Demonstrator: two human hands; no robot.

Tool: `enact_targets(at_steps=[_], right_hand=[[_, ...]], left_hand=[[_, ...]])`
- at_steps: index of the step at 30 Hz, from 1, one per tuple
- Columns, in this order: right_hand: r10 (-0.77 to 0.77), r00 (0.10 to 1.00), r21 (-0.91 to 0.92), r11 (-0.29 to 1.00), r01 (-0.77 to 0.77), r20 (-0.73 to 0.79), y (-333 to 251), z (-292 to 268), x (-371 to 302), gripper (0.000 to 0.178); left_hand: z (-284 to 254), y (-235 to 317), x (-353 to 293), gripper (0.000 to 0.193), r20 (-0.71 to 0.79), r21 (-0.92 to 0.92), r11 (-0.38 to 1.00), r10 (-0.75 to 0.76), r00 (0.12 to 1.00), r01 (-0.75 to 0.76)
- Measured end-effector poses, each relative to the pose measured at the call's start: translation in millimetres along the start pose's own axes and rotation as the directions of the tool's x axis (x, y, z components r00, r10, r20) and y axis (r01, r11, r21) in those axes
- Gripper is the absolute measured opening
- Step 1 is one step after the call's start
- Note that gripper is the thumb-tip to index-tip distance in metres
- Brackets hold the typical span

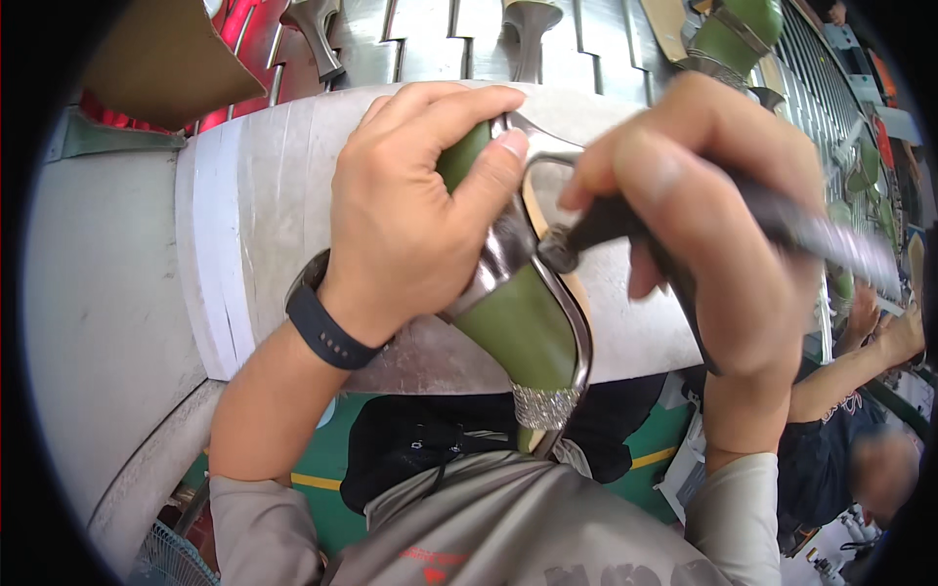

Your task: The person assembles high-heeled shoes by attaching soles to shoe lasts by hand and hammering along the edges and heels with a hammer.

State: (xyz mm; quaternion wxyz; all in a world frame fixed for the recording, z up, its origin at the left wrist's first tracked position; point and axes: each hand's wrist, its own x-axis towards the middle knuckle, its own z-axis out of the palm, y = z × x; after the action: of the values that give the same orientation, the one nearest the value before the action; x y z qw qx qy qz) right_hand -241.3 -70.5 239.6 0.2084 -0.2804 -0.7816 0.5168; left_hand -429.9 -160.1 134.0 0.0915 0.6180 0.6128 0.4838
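Note:
A high-heeled shoe on a green shoe last [523, 327] lies tilted across the grey work surface. It has shiny pewter-coloured straps, a tan sole edge and a glittering band [545, 407] at its lower end. My left hand [415, 200] wraps round the upper part of the shoe, thumb on the metallic strap, pressing it down. In my right hand [708, 210] is a dark metal hand tool [601, 227], whose rounded knob is at the sole's edge, by the middle strap. Motion smears the tool's far end, and my fingers hide part of its shape.
Behind the work surface [293, 225] runs a slatted metal conveyor [420, 39] carrying metallic shoe parts [532, 29] and another green last [733, 39]. A brown board [161, 63] stands at far left. To the right, another person's arm [860, 366] reaches in.

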Motion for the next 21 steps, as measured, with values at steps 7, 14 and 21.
enact_targets(at_steps=[7,14,21], right_hand=[[0.299,0.903,0.526,0.844,-0.101,-0.307,65.1,-0.3,-69.8,0.029],[0.303,0.826,0.550,0.835,0.010,-0.476,88.2,10.7,-157.8,0.031],[0.000,0.741,0.299,0.915,0.272,-0.672,10.3,23.5,-176.1,0.031]], left_hand=[[-6.4,1.5,-8.0,0.037,0.033,-0.146,0.972,-0.182,0.983,0.185],[-45.9,67.8,-23.8,0.110,0.653,0.139,0.808,0.360,0.666,-0.573],[-11.9,39.1,-45.8,0.052,0.405,0.171,0.761,0.525,0.749,-0.626]])
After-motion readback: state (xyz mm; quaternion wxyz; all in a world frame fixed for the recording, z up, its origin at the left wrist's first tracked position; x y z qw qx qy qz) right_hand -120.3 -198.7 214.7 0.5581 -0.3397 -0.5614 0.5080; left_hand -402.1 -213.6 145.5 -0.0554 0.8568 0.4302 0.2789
